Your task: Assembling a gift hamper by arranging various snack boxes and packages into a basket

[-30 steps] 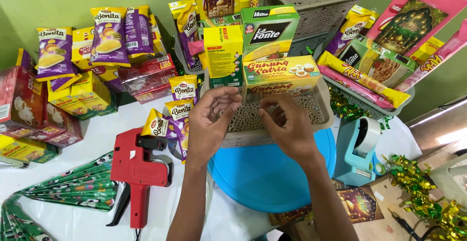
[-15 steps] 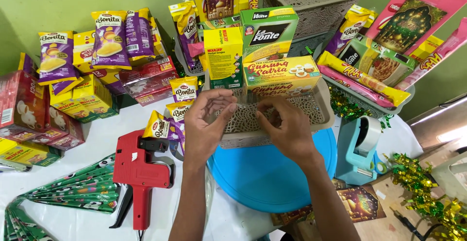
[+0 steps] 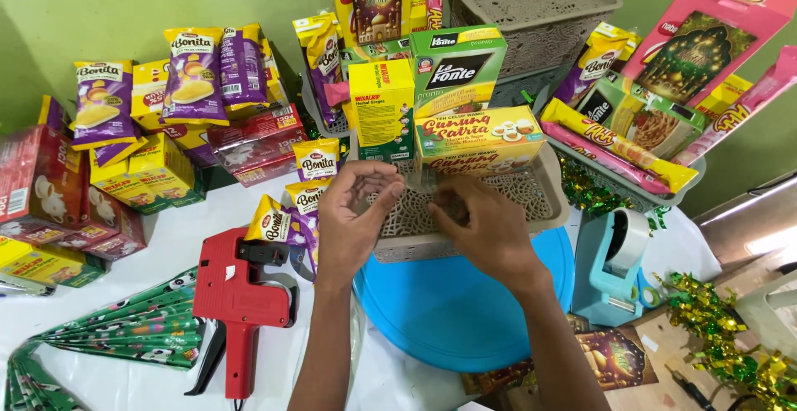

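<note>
Landmark: beige perforated basket (image 3: pixel 544 191), standing on a round blue tray (image 3: pixel 448 311) on the white-covered desk (image 3: pixel 158 253).

Left hand (image 3: pixel 353 216): over the near left corner of the basket, palm turned inward, fingers (image 3: pixel 383 180) curled, tips meeting on a small clear strip of tape (image 3: pixel 422 180). Right hand (image 3: pixel 486 228): over the near middle of the basket, knuckles up, fingers bent down onto the same strip; its far end is hidden by the hand. Both hands pinch closed on the tape, which sits just above the basket's near rim, in front of the yellow tea box (image 3: pixel 480 135).

Inside the basket, along its back wall: that yellow tea box lying flat, a tall yellow box (image 3: pixel 381 108) standing left of it, and a green pasta box (image 3: pixel 457 66) upright behind.

Right of the basket: light blue tape dispenser (image 3: pixel 610 266), close beside the tray. Left of the basket: small yellow-purple snack packets (image 3: pixel 315 162) just beside it, then a red price-label gun (image 3: pixel 237 295) lying on the desk nearer the viewer. Behind the basket: a second, larger beige basket (image 3: pixel 540 4), upside down.
</note>
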